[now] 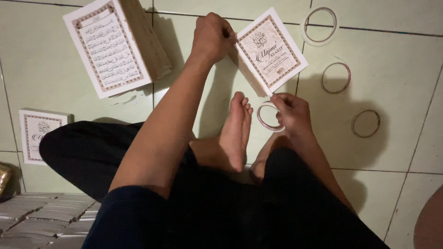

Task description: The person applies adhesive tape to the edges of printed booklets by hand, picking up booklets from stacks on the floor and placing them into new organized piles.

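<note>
Pale green tiled floor (pixel 397 60), dim light; we sit cross-legged on it, bare foot (pixel 235 133) pointing up the frame. Landmark: the small white booklet (pixel 272 50) with a brown patterned border, held tilted above the floor just beyond the foot. Our left hand (pixel 212 37) is closed on the booklet's left edge; our right hand (pixel 291 113) pinches its lower corner between fingertips. A tape ring (pixel 268 117) lies just below the booklet, beside the right hand. Three more rings (pixel 336 77) lie right of the booklet. A larger open book (pixel 108 46) on a stack sits well left of it; another booklet (pixel 39 133) lies far lower left
</note>
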